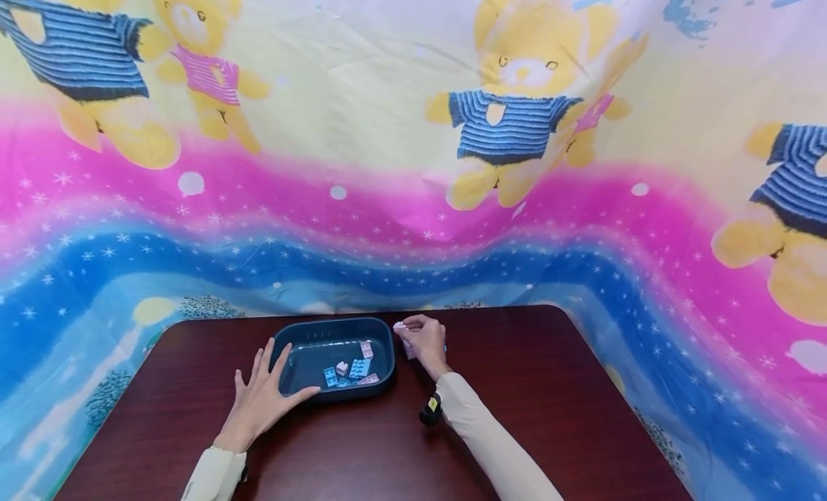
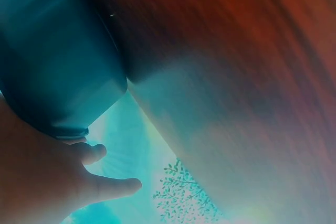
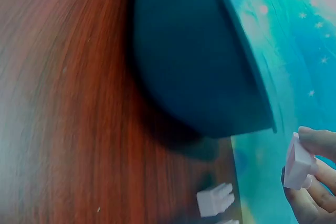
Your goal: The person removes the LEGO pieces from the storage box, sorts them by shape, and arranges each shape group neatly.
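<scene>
My left hand [image 1: 258,404] spreads its fingers over the left end of a dark plastic tray [image 1: 284,392], with the thumb along the front rim. In the left wrist view the fingers [image 2: 113,184] reach past the tray's outer wall [image 2: 63,66]. Just beyond the right end of the tray, my right hand [image 1: 426,343] pinches a pale pink building block [image 3: 299,166] between thumb and fingers, raised above the table. Below it, another pale block [image 3: 215,200] stands on the tabletop, partly covered by the hand in the head view.
Several pink and blue blocks [image 1: 360,368] lie inside the tray, mostly toward its right side. The dark wooden table [image 1: 362,451] ends close behind the tray, where a printed bear curtain [image 1: 362,199] hangs. A black wrist device [image 1: 430,409] is strapped below the right sleeve.
</scene>
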`<action>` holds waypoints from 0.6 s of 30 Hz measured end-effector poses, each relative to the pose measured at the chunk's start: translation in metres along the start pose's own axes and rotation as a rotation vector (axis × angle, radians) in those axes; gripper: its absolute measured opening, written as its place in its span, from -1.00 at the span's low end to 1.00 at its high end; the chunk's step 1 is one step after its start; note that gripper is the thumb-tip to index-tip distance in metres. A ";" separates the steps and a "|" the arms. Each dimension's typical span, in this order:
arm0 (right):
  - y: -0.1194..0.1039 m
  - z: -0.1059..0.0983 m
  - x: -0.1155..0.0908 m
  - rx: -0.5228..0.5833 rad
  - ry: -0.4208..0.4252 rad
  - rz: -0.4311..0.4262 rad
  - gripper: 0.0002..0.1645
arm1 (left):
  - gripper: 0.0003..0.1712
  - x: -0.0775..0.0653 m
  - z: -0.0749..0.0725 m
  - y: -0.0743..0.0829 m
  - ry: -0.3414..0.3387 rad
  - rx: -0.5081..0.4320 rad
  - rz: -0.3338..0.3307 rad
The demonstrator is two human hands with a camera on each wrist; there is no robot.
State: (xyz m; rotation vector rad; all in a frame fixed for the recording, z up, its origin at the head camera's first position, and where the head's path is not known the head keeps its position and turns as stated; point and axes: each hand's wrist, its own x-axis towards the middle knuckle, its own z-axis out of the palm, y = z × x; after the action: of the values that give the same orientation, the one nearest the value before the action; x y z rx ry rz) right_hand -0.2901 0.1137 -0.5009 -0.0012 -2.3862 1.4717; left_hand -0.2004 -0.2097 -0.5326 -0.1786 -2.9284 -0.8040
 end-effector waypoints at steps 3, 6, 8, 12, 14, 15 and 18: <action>0.003 -0.005 -0.001 -0.006 0.026 0.011 -0.79 | 0.39 0.000 0.000 0.000 0.000 0.007 -0.001; 0.007 -0.009 -0.002 -0.009 0.050 0.034 -0.80 | 0.39 -0.001 0.001 -0.001 -0.005 0.007 -0.003; 0.010 -0.011 -0.002 -0.013 0.061 0.061 -0.80 | 0.39 -0.001 0.001 -0.001 -0.009 0.005 -0.006; 0.016 -0.015 0.002 -0.036 0.079 0.078 -0.80 | 0.39 -0.002 0.000 0.000 -0.010 0.002 -0.009; 0.018 -0.017 0.003 -0.055 0.092 0.076 -0.80 | 0.39 -0.001 0.000 0.000 -0.010 0.002 -0.005; 0.020 -0.019 0.004 -0.062 0.097 0.076 -0.80 | 0.39 0.000 0.000 0.000 -0.009 0.002 -0.004; 0.024 -0.023 0.004 -0.085 0.116 0.087 -0.80 | 0.39 0.001 -0.001 0.000 -0.011 0.005 -0.002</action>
State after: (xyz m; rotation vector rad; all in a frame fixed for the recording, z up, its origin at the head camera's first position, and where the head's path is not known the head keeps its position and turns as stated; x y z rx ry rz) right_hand -0.2918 0.1457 -0.5110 -0.2068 -2.3790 1.3670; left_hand -0.2013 -0.2100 -0.5319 -0.1806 -2.9405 -0.7990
